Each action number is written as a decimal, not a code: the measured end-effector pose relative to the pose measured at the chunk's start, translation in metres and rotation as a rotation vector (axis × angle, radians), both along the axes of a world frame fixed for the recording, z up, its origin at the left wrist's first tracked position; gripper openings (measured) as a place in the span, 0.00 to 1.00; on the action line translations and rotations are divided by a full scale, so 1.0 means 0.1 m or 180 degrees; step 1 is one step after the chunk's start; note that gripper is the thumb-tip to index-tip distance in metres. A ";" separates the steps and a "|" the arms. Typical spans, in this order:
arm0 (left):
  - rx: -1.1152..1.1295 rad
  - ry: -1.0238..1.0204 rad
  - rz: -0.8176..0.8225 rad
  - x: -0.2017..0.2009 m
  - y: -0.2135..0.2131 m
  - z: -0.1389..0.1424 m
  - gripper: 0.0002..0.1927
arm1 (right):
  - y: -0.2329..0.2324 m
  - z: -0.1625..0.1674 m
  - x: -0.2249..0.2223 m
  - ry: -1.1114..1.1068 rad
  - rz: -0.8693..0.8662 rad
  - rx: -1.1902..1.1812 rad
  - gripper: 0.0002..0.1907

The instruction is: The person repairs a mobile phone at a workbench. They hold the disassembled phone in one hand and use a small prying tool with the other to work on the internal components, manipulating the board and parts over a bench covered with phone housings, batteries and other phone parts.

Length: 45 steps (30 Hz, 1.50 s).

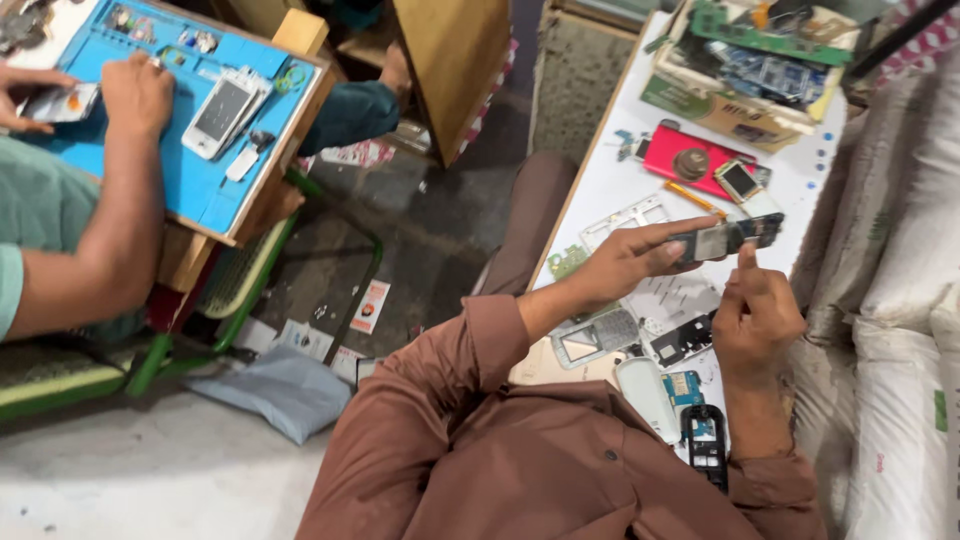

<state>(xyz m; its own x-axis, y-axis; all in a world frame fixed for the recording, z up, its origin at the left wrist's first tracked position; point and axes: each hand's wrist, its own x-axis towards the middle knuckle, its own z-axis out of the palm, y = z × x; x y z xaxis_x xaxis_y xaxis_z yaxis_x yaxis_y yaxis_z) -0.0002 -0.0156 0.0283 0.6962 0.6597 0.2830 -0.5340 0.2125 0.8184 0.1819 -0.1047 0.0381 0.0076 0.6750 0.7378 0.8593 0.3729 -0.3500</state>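
My left hand [628,262] holds a small dark phone circuit board [728,238] by its left end, above a white table [610,185]. My right hand [755,315] is just below the board, mostly closed, with its index finger pointing up and its tip touching the board's underside. Under my hands lie loose phone parts: a grey keypad frame [598,335], a black frame [683,340], a white back cover [646,395] and a black phone shell [706,445].
A red phone cover [690,155] and a small phone [738,180] lie farther back, before a cardboard box of circuit boards [745,95]. White sacks [900,260] stand at right. At left a co-worker's hand [135,95] rests on a blue mat [180,170] beside a white phone [222,110].
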 end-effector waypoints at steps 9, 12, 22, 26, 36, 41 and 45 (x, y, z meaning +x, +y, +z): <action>-0.0166 0.0027 0.0006 0.06 -0.01 -0.05 0.24 | -0.04 0.09 0.04 0.0410 -0.0110 -0.0006 0.18; -0.0252 -0.0006 0.0036 0.07 0.00 -0.08 0.24 | -0.02 0.08 0.03 0.0343 0.0113 0.0041 0.10; -0.0282 0.0133 0.0052 0.15 0.00 -0.15 0.26 | -0.04 0.09 0.14 0.0412 0.0338 -0.0023 0.06; -0.0100 0.0103 0.0194 0.16 -0.03 -0.13 0.28 | -0.02 0.13 0.16 0.1001 0.0211 0.0089 0.10; -0.0043 0.0249 0.0287 0.20 -0.08 -0.09 0.29 | -0.08 0.13 0.25 0.0570 0.0512 -0.0111 0.07; -0.0110 0.0080 0.0250 0.19 -0.08 -0.09 0.29 | -0.10 0.12 0.26 0.1126 0.0106 -0.0341 0.14; 0.0102 0.0364 0.0195 0.22 -0.08 -0.07 0.29 | -0.08 0.15 0.28 0.0573 0.0873 -0.0110 0.11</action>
<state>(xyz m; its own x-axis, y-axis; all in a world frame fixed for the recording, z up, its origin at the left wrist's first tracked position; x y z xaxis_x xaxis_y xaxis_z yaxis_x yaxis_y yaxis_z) 0.0218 -0.0240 0.0214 0.6837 0.6940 0.2256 -0.4480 0.1551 0.8805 0.2098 -0.1124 0.0536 -0.0498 0.6946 0.7177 0.6516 0.5671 -0.5037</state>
